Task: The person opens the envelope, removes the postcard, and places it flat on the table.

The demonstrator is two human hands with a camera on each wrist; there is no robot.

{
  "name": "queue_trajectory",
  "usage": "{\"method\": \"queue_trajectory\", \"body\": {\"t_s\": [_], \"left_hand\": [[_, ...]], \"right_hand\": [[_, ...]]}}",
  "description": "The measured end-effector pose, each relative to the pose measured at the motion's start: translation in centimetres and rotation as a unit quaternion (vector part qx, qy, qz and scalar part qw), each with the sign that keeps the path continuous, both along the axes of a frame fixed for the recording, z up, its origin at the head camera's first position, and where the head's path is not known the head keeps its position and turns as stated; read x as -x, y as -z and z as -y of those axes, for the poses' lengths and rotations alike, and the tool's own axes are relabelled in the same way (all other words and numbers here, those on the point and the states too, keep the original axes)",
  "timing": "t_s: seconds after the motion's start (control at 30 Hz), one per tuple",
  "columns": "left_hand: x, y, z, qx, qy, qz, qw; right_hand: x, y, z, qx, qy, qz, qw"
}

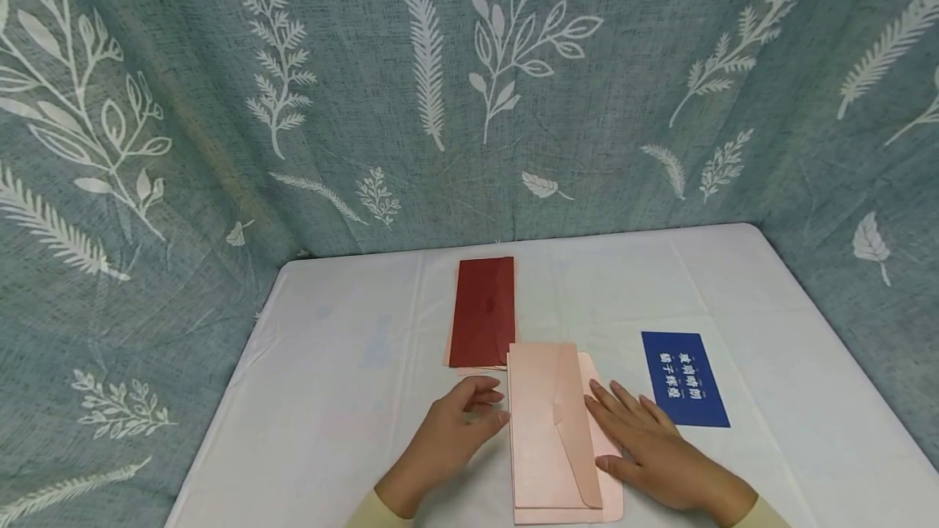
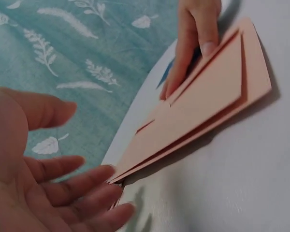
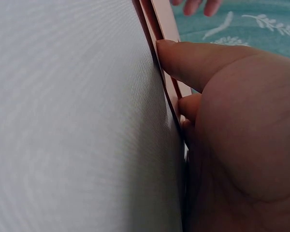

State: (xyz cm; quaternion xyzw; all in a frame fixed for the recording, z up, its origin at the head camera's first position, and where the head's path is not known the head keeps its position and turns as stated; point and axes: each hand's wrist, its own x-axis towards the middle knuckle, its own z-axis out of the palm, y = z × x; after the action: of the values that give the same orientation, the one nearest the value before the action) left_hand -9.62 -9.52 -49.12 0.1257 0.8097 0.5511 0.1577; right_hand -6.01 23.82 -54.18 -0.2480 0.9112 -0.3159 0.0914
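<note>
Two or more pink envelopes lie overlapped on the white tabletop in front of me; the upper envelope (image 1: 539, 455) has its pointed flap folded over. Beneath it, the lower pink envelope (image 1: 610, 499) shows its edge along the right and bottom. My right hand (image 1: 653, 451) lies with extended fingers on that right edge, fingertips and thumb against the paper. Just left of the stack, my left hand (image 1: 455, 434) has loosely bent fingers and holds nothing. In the left wrist view, a gap of space separates the thumb and fingers of this left hand (image 2: 53, 179).
Behind the stack lies a dark red envelope (image 1: 484, 312) with pink paper showing under its edges. A blue card (image 1: 685, 381) with white characters rests beyond the right hand. A green leaf-patterned cloth (image 1: 455, 178) hangs around the table (image 1: 330, 398).
</note>
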Motion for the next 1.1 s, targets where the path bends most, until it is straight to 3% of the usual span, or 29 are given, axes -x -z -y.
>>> {"method": "queue_trajectory", "body": {"t_s": [0.1,0.2,0.27,0.37,0.47,0.53,0.67,0.97,1.1], "left_hand": [[0.1,0.2,-0.2,0.030,0.012,-0.062,0.9975],[0.2,0.6,-0.4,0.078,0.034,-0.138,0.9868],[0.2,0.9,-0.5,0.121,0.049,-0.190,0.9730],[0.4,1.5,-0.6,0.188,0.072,-0.255,0.9460],[0.5,1.9,-0.6,0.249,0.101,-0.287,0.9194],[0.6,2.2,-0.6,0.277,0.124,-0.298,0.9052],[0.6,2.5,-0.6,0.302,0.166,-0.297,0.8904],[0.6,3.2,-0.5,0.299,0.229,-0.281,0.8827],[0.7,3.4,-0.5,0.311,0.253,-0.278,0.8728]], "right_hand": [[0.0,0.0,0.0,-0.002,0.001,-0.007,1.000],[0.0,0.2,0.0,-0.007,0.002,-0.015,1.000],[0.1,0.3,0.0,-0.011,0.001,-0.021,1.000],[0.1,0.4,0.0,-0.012,0.001,-0.020,1.000],[0.2,0.4,0.0,-0.010,0.000,-0.021,1.000],[0.2,0.3,0.0,-0.009,0.000,-0.018,1.000],[0.2,0.2,0.0,-0.009,0.001,-0.007,1.000],[0.1,0.1,0.0,-0.004,0.003,-0.004,1.000],[0.1,0.1,0.0,-0.004,0.005,-0.004,1.000]]}}
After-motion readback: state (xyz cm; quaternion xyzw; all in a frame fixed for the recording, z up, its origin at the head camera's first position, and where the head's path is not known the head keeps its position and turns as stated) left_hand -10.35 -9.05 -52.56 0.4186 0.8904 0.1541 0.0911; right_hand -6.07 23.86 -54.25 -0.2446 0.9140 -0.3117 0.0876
